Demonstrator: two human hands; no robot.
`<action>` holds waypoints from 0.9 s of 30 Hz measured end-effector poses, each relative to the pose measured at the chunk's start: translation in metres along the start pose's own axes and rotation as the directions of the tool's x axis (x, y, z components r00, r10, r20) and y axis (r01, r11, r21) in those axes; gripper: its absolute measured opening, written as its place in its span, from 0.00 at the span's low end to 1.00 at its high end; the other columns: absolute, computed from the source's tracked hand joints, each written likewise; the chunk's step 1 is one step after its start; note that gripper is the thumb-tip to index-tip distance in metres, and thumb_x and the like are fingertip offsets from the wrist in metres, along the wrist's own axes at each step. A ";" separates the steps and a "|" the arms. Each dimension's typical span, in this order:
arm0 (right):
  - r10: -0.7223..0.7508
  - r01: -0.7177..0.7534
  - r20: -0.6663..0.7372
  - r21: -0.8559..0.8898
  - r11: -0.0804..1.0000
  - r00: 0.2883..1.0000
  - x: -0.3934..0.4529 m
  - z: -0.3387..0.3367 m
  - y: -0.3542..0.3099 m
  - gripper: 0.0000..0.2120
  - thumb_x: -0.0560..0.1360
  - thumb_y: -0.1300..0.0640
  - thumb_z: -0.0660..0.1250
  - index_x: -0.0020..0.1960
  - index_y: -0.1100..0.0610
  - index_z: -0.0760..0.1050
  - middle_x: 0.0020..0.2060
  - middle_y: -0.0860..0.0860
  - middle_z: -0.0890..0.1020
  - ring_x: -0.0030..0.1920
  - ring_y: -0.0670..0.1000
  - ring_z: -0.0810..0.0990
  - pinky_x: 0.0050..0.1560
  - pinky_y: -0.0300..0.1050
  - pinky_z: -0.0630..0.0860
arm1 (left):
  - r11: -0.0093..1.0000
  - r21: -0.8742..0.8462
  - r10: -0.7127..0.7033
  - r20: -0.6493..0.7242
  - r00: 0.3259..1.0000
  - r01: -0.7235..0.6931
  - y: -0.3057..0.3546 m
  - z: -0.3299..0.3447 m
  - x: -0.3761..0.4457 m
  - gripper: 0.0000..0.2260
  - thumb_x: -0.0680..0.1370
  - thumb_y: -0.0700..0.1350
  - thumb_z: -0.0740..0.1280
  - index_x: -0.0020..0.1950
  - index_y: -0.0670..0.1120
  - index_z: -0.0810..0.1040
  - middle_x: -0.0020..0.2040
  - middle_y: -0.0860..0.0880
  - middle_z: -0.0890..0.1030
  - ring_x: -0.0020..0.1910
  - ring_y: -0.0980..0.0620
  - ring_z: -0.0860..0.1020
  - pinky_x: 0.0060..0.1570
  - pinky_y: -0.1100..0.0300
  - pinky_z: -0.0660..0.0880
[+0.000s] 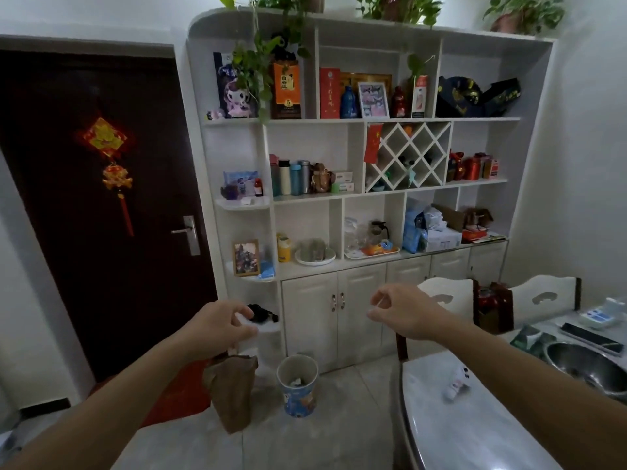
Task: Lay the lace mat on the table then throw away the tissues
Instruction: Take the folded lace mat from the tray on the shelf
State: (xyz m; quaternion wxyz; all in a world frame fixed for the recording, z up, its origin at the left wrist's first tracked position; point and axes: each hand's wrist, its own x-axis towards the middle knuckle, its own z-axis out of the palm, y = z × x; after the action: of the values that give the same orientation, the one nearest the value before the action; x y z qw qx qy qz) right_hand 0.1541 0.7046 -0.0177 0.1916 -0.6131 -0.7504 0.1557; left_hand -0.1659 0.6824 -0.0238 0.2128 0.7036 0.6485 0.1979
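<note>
My left hand point(220, 325) and my right hand point(398, 313) are raised side by side in front of a white shelf unit. The fingers of both are curled but apart, and nothing shows in them. A small crumpled white tissue point(456, 385) with dark marks lies on the pale, glossy table point(475, 435) at the lower right, below my right forearm. I cannot make out a lace mat on the table top. A round paper bin point(298, 390) with blue print stands on the floor between my arms, with some scraps inside.
A brown paper bag point(234, 391) and a red bag point(179, 391) sit on the floor left of the bin. Two white chairs point(444, 300) stand at the table's far side. On the table are a steel bowl point(583, 364) and a dark flat device point(592, 337). A dark door point(101, 215) is at the left.
</note>
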 end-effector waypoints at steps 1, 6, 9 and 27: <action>0.008 -0.008 0.002 -0.003 1.000 1.000 0.016 0.002 0.003 0.16 0.76 0.47 0.67 0.60 0.54 0.76 0.51 0.50 0.81 0.51 0.49 0.79 0.55 0.46 0.78 | 1.000 -0.005 0.004 0.009 1.000 -0.004 -0.003 -0.001 0.019 0.16 0.76 0.48 0.69 0.63 0.47 0.76 0.45 0.48 0.84 0.42 0.52 0.83 0.47 0.56 0.81; 0.036 -0.036 -0.013 -0.001 0.999 0.999 0.102 0.014 0.014 0.17 0.76 0.47 0.67 0.61 0.54 0.75 0.52 0.50 0.81 0.51 0.48 0.79 0.55 0.46 0.78 | 0.998 -0.030 0.051 0.081 0.995 -0.049 -0.018 -0.008 0.120 0.16 0.77 0.47 0.69 0.63 0.45 0.75 0.46 0.46 0.83 0.44 0.49 0.83 0.50 0.53 0.81; 0.076 -0.077 -0.030 -0.004 0.997 0.997 0.159 0.024 0.015 0.18 0.75 0.45 0.67 0.61 0.52 0.75 0.51 0.49 0.81 0.51 0.48 0.79 0.55 0.47 0.78 | 0.994 -0.045 0.105 0.096 0.990 -0.101 -0.031 -0.017 0.187 0.15 0.77 0.46 0.69 0.62 0.44 0.75 0.46 0.45 0.83 0.43 0.51 0.83 0.45 0.57 0.80; 0.251 -0.251 -0.048 -0.011 0.968 0.967 0.456 0.039 0.068 0.17 0.75 0.46 0.66 0.59 0.54 0.76 0.53 0.50 0.81 0.53 0.50 0.79 0.55 0.47 0.77 | 0.981 -0.023 0.196 0.160 0.968 -0.194 -0.068 -0.019 0.546 0.13 0.75 0.49 0.70 0.58 0.46 0.79 0.37 0.49 0.82 0.37 0.52 0.83 0.36 0.61 0.75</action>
State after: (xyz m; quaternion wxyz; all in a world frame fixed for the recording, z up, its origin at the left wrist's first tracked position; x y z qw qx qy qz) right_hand 0.1145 1.1650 -0.0401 0.1825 -0.7082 -0.6635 0.1579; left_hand -0.1883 1.2323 -0.0441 0.2468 0.7769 0.5560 0.1627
